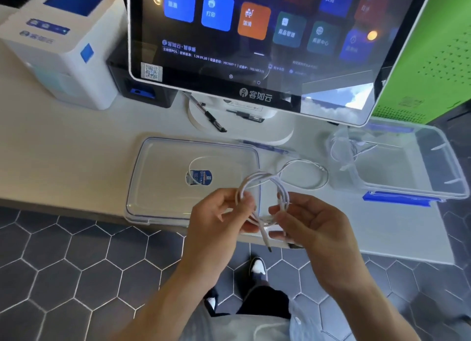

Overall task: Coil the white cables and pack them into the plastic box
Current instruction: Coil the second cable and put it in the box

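A white cable [262, 180], wound into a few loops, hangs between my hands above the counter's front edge. My left hand [219, 220] pinches the left side of the coil. My right hand [308, 220] grips the right side, and one plug end [265, 238] dangles below. Another white cable [305, 173] lies loose on the counter just behind. The clear plastic box [407, 187] stands at the right with coiled white cable [341, 149] inside at its left end. Its clear lid [158, 177] lies flat to the left, with a cable loop [204, 159] on it.
A large touchscreen terminal [254, 34] stands behind, with pens [211, 116] at its base. A white receipt printer [58, 47] sits at the back left, and a green cabinet [428, 60] at the right. Below the counter edge is a dark hexagon-tiled floor [76, 264].
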